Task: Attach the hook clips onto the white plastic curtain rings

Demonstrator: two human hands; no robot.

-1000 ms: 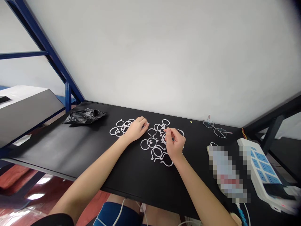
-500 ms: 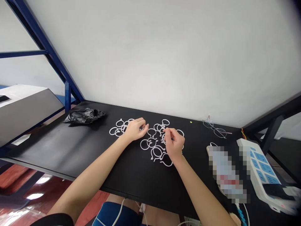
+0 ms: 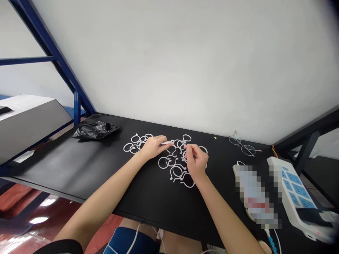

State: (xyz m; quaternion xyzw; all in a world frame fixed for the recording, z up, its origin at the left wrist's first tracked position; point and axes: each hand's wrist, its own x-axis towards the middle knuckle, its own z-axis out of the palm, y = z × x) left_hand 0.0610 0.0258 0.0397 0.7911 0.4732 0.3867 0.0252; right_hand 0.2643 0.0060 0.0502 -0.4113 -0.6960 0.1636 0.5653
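Note:
In the middle of the black table, my left hand (image 3: 154,146) pinches a white plastic ring (image 3: 166,143), seen nearly edge-on, between thumb and fingers. Behind and beside that hand lies a small group of white rings (image 3: 128,147), partly covered by it. My right hand (image 3: 196,161) is closed in a pinch over the right-hand group of white rings (image 3: 177,170); whatever its fingertips hold is too small to make out. Several rings in this group have a gap with small clip-like ends. Some rings there are hidden under the right hand.
A crumpled black plastic bag (image 3: 95,130) lies at the left rear. Eyeglasses (image 3: 248,150), a blurred phone-like item (image 3: 255,194) with a cable, and a white power strip (image 3: 298,194) are on the right. A white wall (image 3: 185,70) rises behind the table (image 3: 79,169).
The ring in my left hand has turned into view, pointing right, and the left thumb and fingers have come together on it. My right hand stays nearly where it was.

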